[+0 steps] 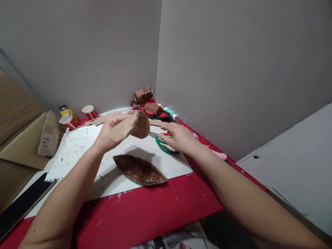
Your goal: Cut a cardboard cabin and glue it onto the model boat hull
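Observation:
My left hand (110,130) grips a curled piece of tan cardboard (141,126), raised over the white sheet. My right hand (178,136) is at a pair of green-handled scissors (166,147), thumb and index finger apart; whether they touch cannot be told. An orange stick-like thing (166,134) shows between those fingers, and the cardboard partly hides the blades. In front of both hands lies a small brown boat hull (140,170) with a ribbed inside, across the edge of the white sheet (109,188).
Two paper cups (89,112) and a yellow jar (64,110) stand at the back left. Brown model boats (144,95) sit in the far corner. Drawn paper (75,145), cardboard boxes (26,145) and a black flat object (24,204) are at left. Grey walls enclose the red table (145,214).

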Motion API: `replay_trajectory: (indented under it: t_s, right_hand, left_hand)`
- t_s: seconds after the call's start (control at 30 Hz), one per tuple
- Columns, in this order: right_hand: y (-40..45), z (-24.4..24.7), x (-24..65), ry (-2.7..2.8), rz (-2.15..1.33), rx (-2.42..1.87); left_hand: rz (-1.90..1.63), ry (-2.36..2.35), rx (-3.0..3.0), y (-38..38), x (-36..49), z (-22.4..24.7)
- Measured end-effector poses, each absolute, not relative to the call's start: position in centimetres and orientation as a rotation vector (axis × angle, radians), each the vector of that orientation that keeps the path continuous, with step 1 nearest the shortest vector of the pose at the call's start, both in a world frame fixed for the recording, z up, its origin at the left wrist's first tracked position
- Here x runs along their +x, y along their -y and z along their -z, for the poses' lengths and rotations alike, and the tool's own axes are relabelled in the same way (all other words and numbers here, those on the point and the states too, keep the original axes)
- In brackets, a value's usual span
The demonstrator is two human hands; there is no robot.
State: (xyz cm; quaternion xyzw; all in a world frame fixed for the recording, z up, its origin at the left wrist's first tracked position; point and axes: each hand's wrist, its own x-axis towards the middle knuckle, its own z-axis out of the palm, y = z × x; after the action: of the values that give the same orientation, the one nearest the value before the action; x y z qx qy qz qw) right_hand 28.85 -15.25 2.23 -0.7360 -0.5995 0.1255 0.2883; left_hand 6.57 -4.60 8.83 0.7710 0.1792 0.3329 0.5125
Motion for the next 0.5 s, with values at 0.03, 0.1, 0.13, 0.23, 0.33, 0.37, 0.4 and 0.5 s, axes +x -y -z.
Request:
replay_trajectory:
  t_s: [0.03, 0.1, 0.13, 0.23, 0.33, 0.37, 0.4, 0.5]
  right_hand:
    - [15.5, -2.6, 28.6, 1.598, -0.372, -1.859]
    - [16.0, -3.2, 27.9, 1.615, -0.484, -1.651]
    - [16.1, -3.3, 27.4, 1.626, -0.539, -1.559]
    - [16.2, -3.1, 25.9, 1.643, -0.639, -1.354]
    - [15.9, -2.6, 24.9, 1.646, -0.645, -1.24]
    - [15.8, -2.6, 24.7, 1.647, -0.629, -1.222]
    - [15.7, -2.6, 24.5, 1.65, -0.604, -1.213]
    - [15.6, -2.9, 24.1, 1.693, -0.515, -1.22]
  left_hand:
    - [-0.784, -0.412, 1.881, 5.1, 6.7, -8.5]
    - [-0.762, -0.384, 1.965, 6.1, 6.9, -8.0]
    - [-0.748, -0.379, 2.027, 6.5, 7.0, -7.7]
    - [-0.726, -0.371, 2.226, 7.2, 7.0, -7.3]
    - [-0.697, -0.347, 2.324, 7.1, 6.1, -7.5]
    - [-0.689, -0.358, 2.328, 6.9, 5.6, -7.8]
    - [-0.68, -0.442, 2.328, 6.7, 4.9, -8.0]
    - [-0.607, -0.799, 2.071, 6.4, 2.5, -8.8]
